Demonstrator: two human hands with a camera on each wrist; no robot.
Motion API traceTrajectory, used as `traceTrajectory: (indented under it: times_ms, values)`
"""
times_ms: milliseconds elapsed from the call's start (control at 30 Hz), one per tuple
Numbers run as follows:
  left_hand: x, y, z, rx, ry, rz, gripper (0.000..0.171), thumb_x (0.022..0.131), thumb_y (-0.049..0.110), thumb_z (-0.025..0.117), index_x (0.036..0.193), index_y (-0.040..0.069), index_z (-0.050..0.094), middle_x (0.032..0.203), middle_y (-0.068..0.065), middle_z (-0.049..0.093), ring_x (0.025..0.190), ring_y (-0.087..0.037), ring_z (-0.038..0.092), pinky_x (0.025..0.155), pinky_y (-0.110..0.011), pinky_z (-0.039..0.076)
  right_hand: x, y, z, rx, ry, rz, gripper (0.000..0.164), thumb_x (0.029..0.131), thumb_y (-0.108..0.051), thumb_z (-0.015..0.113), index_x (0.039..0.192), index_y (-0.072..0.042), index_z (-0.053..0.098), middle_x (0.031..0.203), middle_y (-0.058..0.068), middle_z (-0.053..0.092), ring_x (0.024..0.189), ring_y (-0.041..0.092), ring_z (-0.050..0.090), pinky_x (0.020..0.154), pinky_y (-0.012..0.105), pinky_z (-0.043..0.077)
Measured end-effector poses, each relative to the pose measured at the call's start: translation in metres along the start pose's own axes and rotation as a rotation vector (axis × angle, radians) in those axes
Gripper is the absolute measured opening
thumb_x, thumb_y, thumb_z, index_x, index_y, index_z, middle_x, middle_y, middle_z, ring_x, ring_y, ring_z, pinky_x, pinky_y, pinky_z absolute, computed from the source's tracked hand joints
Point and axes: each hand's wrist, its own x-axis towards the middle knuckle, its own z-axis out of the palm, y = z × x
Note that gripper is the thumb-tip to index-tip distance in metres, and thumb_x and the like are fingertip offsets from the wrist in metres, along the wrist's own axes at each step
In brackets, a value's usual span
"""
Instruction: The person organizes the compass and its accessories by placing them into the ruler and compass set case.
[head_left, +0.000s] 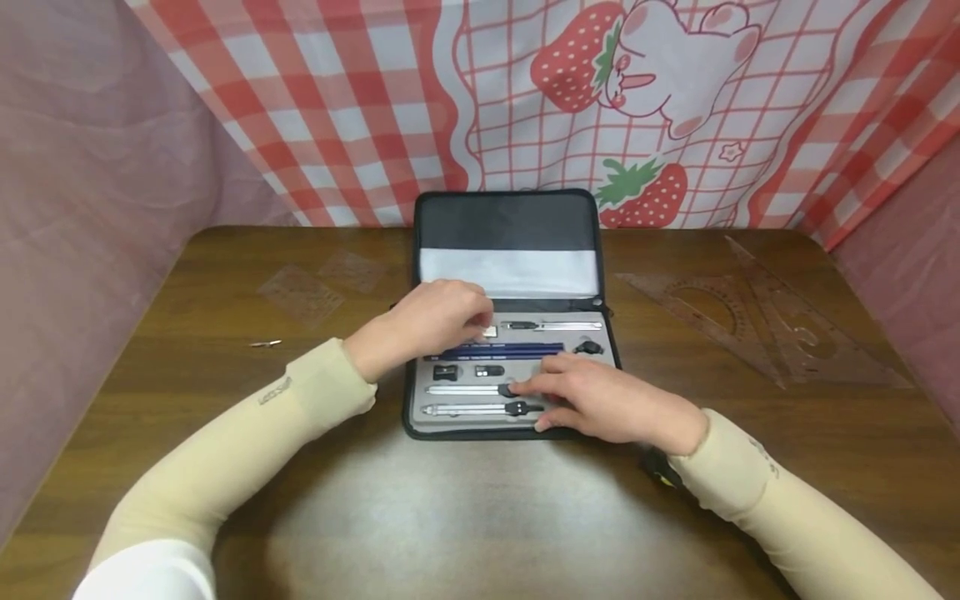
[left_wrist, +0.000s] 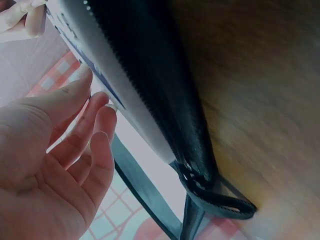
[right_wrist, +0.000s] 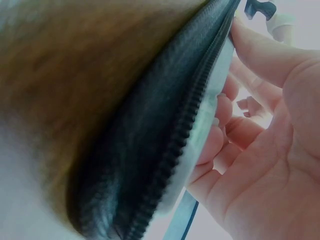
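An unzipped black case (head_left: pixel 506 221) lies open on the table, with its grey tray (head_left: pixel 525 423) toward me. My left hand (head_left: pixel 438 317) is over the tray's far left part, fingers bent and tips beside a small white block (head_left: pixel 490 332). In the left wrist view its thumb and fingers (left_wrist: pixel 102 117) stand apart; the tips' contact is partly hidden. My right hand (head_left: pixel 600 398) rests on the tray's near right, fingers by the upper compass (head_left: pixel 468 389) and thumb near the front edge. A second compass (head_left: pixel 472 409), blue pencils (head_left: pixel 495 352) and a sharpener (head_left: pixel 446 372) sit in slots.
Clear set squares (head_left: pixel 817 333) and a protractor (head_left: pixel 697 304) lie right of the case. Two transparent templates (head_left: pixel 302 296) and a small metal piece (head_left: pixel 266 343) lie left. A dark object (head_left: pixel 662 467) sits partly under the right forearm. A checked cloth (head_left: pixel 360 108) hangs behind.
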Motion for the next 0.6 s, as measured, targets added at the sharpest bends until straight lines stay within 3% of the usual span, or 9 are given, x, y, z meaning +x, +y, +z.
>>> traceTrajectory:
  times_ms: [200,333,600]
  values:
    - [-0.009,-0.008,-0.003,-0.065,0.008,-0.010,0.006,0.083,0.027,0.066,0.088,0.024,0.064,0.083,0.013,0.055,0.074,-0.007,0.050,0.066,-0.027,0.044,0.001,0.000,0.000,0.009,-0.001,0.007,0.048,0.084,-0.043,0.060,0.129,-0.026,0.055,0.096,-0.012,0.051,0.079,0.006,0.044,0.071,0.024,0.042]
    - [-0.022,-0.020,-0.006,-0.082,0.032,-0.062,0.005,0.084,0.029,0.065,0.087,0.025,0.064,0.083,0.013,0.055,0.073,-0.008,0.050,0.064,-0.027,0.043,0.001,0.000,0.001,0.006,0.007,0.000,0.048,0.084,-0.043,0.060,0.128,-0.026,0.055,0.095,-0.012,0.051,0.080,0.006,0.043,0.072,0.025,0.042]
    - [-0.073,-0.066,-0.013,-0.075,0.105,-0.205,0.007,0.083,0.030,0.067,0.087,0.024,0.064,0.082,0.010,0.056,0.068,-0.010,0.049,0.059,-0.028,0.042,0.001,0.000,0.001,0.007,0.004,0.002,0.048,0.084,-0.043,0.060,0.129,-0.026,0.054,0.096,-0.012,0.051,0.080,0.006,0.042,0.071,0.025,0.041]
